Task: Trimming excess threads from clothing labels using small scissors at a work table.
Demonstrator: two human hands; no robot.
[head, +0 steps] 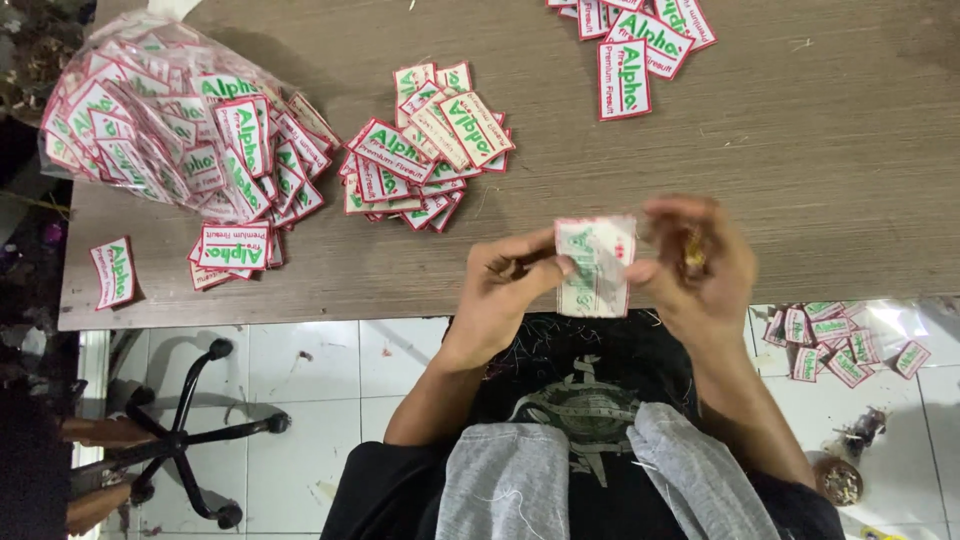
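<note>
My left hand and my right hand both hold one white embroidered patch with a red border and green lettering, just above the near edge of the wooden table. My left thumb and fingers pinch the patch's left side. My right hand is blurred; it grips the right side and a small gold-coloured thing shows among its fingers. A loose pile of the same patches lies on the table beyond my left hand.
A clear plastic bag full of patches spills open at the table's left. More patches lie at the top edge, one alone at the left corner, and a bagful on the tiled floor at the right. A black chair base stands lower left.
</note>
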